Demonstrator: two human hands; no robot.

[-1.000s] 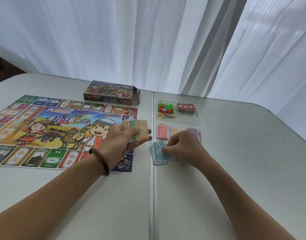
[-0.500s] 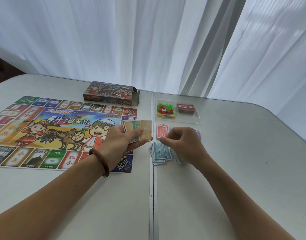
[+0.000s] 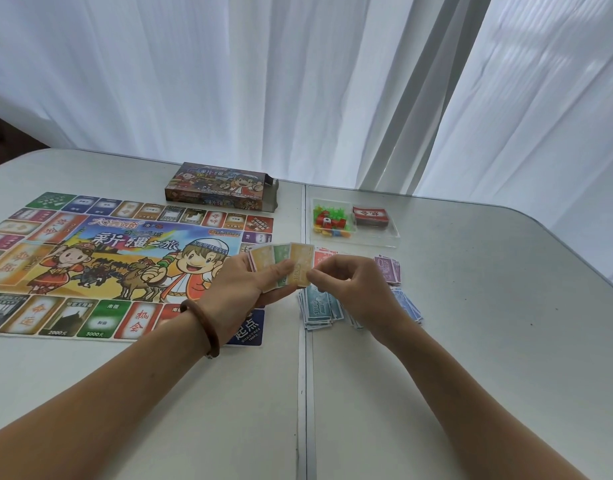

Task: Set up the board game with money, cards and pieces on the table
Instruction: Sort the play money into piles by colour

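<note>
Right hand (image 3: 354, 289) reached notes (image 3: 281, 259); tray (image 3: 392, 239): pieces (image 3: 330, 222).

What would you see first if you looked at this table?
The big colourful game board with cartoon figures, spread on the left side of the table. Right beside it, the left hand holds a fan of play money while the right hand pinches its edge, above more money piles lying on the table.

Fanned bills (image 3: 284, 265) in left hand (image 3: 241, 289), board (image 3: 118, 261) flat
</note>
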